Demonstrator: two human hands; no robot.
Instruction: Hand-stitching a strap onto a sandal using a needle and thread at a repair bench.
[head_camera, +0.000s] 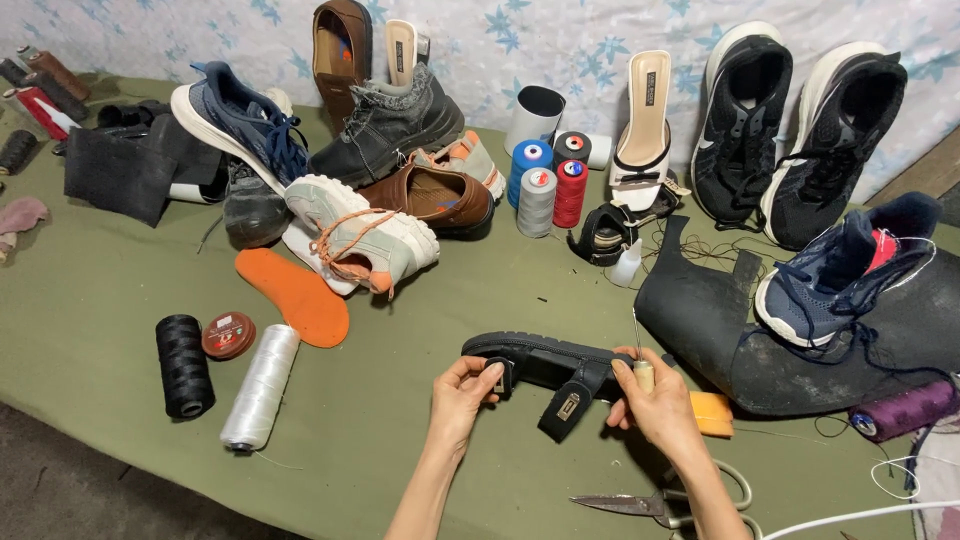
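1. While the left hand (462, 388) pinches one end of a black sandal (545, 362), its fingers are curled shut around the strap end there and the thumb presses on top.
2. The right hand (655, 400) is closed on the sandal's other end and also grips an awl (640, 362) with a pale wooden handle, whose thin metal point stands upright above the fingers.
3. The sandal is held sole-up between the two hands, just over the green tabletop (90, 300), and a black strap with a metal buckle (567, 405) hangs down from it between the hands.
4. Just beside the right hand, on its outer side, lies an orange block (712, 413), partly hidden by the hand.
5. Below the right wrist a pair of scissors (650, 503) rests on the tabletop, blades pointing toward the left forearm.
6. Beyond the right hand a large black rubber sheet (700, 310) lies flat, with a navy sneaker (845, 268) resting on it.
7. Well to the left of the left hand lie a white thread spool (260, 387), a black thread spool (183, 365), a round red tin (228, 335) and an orange insole (295, 295).
8. Far beyond both hands, a pile of shoes (350, 170) and upright thread cones (545, 185) stand near the patterned wall.
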